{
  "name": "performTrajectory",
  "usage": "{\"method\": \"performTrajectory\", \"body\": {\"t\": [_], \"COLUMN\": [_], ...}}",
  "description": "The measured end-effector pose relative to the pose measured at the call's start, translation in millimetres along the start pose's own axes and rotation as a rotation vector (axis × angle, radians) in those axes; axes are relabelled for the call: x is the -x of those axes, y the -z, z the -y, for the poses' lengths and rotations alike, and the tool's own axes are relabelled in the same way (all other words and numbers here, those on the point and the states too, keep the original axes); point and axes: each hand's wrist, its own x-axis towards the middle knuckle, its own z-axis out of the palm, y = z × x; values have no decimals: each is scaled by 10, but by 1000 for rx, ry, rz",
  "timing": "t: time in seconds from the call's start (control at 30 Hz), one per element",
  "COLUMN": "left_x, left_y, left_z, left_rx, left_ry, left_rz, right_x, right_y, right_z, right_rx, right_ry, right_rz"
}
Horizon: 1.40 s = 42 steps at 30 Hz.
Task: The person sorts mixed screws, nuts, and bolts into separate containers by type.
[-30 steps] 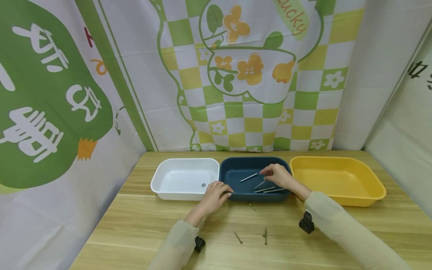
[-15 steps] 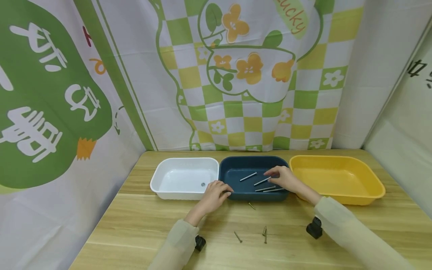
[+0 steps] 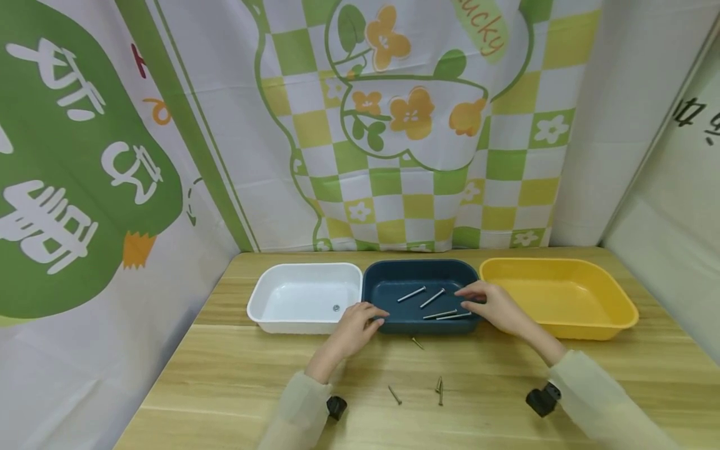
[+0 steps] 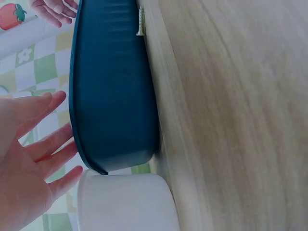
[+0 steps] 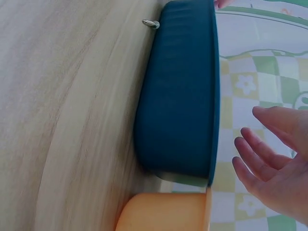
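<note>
Several silver bolts [image 3: 432, 298] lie in the dark blue tray [image 3: 394, 328] in the head view. My right hand [image 3: 497, 307] hovers over the tray's right end, fingers slightly bent and holding nothing. At the opposite end, my left hand [image 3: 353, 329] stays by the front left corner with relaxed fingers. In the left wrist view its fingertips [image 4: 72, 173] reach the blue rim or very close to it; contact is hard to tell. On the table in front lie several brass-coloured screws: a screw [image 3: 417, 343] near the tray, another screw [image 3: 395, 395] and crossed screws [image 3: 440, 394] nearer me.
To the left, a white tray [image 3: 298, 327] adjoins the blue one and holds a small metal nut [image 3: 336, 307]. A yellow tray [image 3: 590, 331] stands to the right. Printed cloth [image 3: 419, 206] hangs behind the wooden table [image 3: 225, 375].
My right hand has let go of a bolt, which now lies in the blue tray, and has drawn back to the right. My left hand has stayed in place.
</note>
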Motion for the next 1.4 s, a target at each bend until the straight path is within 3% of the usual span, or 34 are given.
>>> {"method": "performTrajectory", "body": {"t": [0.23,0.5,0.77,1.13,1.4], "left_x": [96,207,293,334,352], "left_y": [-2,-21,0,-37,-52], "left_z": [-103,-216,-304,-311,-301], "left_rx": [107,229,242,221,158], "left_ry": [-17,-66,-62,-132,-157], "left_rz": [-22,13,61,113,163], "right_x": [144,346,541,738,863], "right_y": [81,174,301,457,571], "right_z": [33,-29,-145,-256,-369], "right_rx": [77,137,135,163,163], "right_ry": [49,37,-74,-117,-178], "right_rz": [-108,-181,-173,-190,-169]}}
